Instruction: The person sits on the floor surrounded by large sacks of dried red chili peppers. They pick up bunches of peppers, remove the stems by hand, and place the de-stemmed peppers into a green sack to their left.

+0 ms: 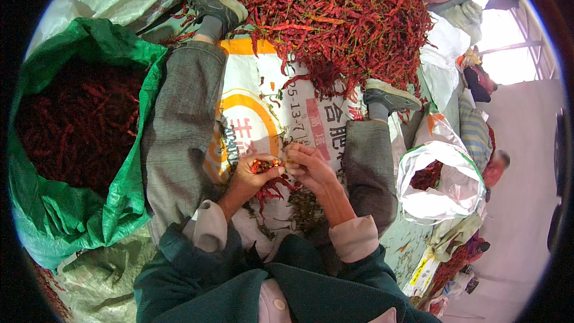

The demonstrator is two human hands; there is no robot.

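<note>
My left hand (pixel 253 175) is closed around a bunch of red chili peppers (pixel 261 166), their cut-looking ends up and their bodies hanging below the fingers. Beside its thumb, my right hand (pixel 309 166) has thumb and fingertips pinched together; whether a stem is between them is too small to tell. Below the hands, dark green stems and debris (pixel 305 208) lie on a printed white woven sack (pixel 291 112) spread between my legs. A large heap of red chili peppers (pixel 332 22) covers the ground past my feet.
At the left stands an open green woven sack (pixel 152 85) full of dark red peppers. At the right is an open white sack (pixel 466 170) with some peppers inside. Several people sit farther off along the right side, among more sacks.
</note>
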